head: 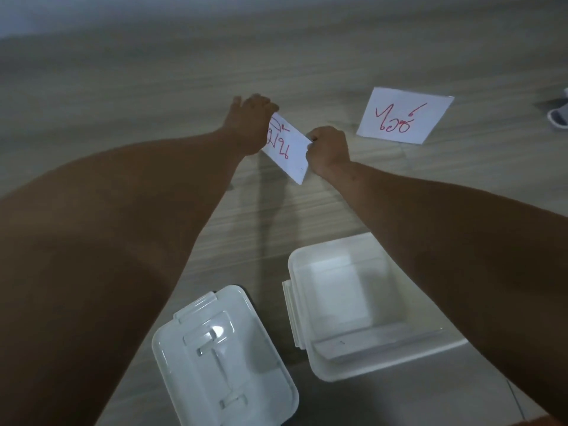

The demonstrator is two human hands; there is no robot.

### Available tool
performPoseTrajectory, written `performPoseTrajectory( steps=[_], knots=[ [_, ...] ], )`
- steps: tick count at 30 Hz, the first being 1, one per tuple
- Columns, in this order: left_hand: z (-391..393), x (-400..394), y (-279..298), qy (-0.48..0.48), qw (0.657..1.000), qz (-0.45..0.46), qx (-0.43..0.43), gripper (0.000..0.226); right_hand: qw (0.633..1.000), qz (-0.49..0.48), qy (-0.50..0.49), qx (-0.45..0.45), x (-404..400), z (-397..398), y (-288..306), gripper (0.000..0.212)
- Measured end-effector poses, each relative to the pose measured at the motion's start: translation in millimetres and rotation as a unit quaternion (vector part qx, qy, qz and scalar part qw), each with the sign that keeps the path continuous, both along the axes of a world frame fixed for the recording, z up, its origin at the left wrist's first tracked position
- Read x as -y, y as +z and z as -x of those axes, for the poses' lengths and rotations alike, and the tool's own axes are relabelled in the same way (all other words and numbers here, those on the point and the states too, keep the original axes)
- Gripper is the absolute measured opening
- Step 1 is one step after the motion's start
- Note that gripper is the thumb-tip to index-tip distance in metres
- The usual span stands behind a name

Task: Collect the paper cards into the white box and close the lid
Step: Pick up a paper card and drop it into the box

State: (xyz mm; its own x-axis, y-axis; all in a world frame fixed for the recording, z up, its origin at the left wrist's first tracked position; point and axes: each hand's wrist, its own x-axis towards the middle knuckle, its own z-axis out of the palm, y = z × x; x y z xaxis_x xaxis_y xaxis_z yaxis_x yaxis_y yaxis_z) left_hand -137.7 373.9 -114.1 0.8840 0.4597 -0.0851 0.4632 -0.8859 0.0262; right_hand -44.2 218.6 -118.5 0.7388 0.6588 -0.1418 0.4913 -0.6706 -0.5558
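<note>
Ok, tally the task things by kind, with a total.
Cards: 2, one held by both hands, left hand and right hand, one standing on the floor
Box: 1, open
Lid: 1, off
Total: 4

Two bare, sleeveless forearms

Floor (307,216): pale wood-grain planking, its edges outside the view. Items lying directly on it are listed. White box (362,361), open, set near the bottom of the view, right of centre. Lid (221,358), translucent white with a handle, laid just left of the box, apart from it. Paper card (402,116), white, red handwriting, placed farther off to the right. A grey object, possibly a slipper (558,118), is seen at the right margin.
</note>
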Motion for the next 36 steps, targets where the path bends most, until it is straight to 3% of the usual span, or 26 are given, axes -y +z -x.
performPoseTrajectory(
  steps=[5,9,17,24,36],
  knots=[
    [18,25,32,0.045,0.997,0.007,0.069,0.045,0.996,-0.089,0.001,0.022,38,-2,41,0.026],
    [35,69,90,0.103,0.982,0.095,0.124,0.021,0.99,-0.128,0.059,0.004,80,-15,95,0.023],
    [69,200,167,0.144,0.961,0.135,0.193,0.023,0.964,-0.225,0.098,-0.098,196,-23,166,0.02],
    [97,300,150,0.149,0.967,0.123,0.168,0.023,0.958,-0.203,0.133,-0.153,288,-7,149,0.021],
    [133,370,70,0.172,0.968,0.178,0.044,0.026,0.974,-0.075,0.201,-0.069,351,27,65,0.022]
  ],
)
